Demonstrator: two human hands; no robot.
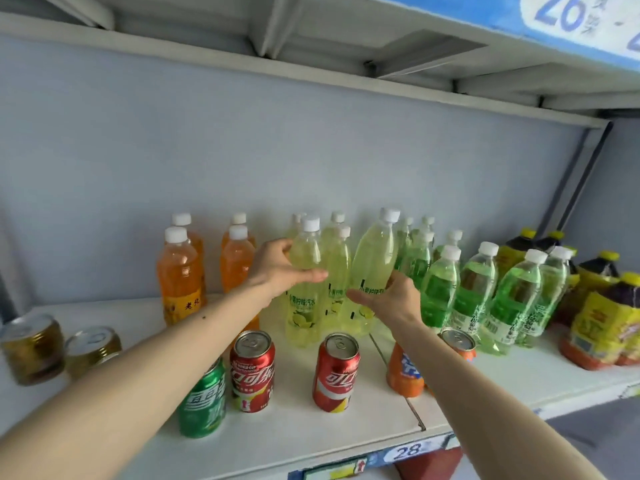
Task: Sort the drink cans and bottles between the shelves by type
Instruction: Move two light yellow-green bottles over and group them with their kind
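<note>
My left hand (277,268) wraps a pale yellow bottle (304,282) at mid-body; my right hand (391,299) clasps a tilted bottle (374,268) beside it, both in the yellow group at the shelf (277,441) middle. Full, they'll likely feel heavy and the plastic slick, so I grip around the waist.

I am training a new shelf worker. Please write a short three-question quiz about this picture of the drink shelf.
1. True or false: both red cans stand upright.
2. Which drink does the left hand grip? A orange bottle, B pale yellow bottle, C green can.
3. Fill in: the right hand holds a tilted ____ bottle.

Key: 1 true; 2 B; 3 pale yellow.
</note>
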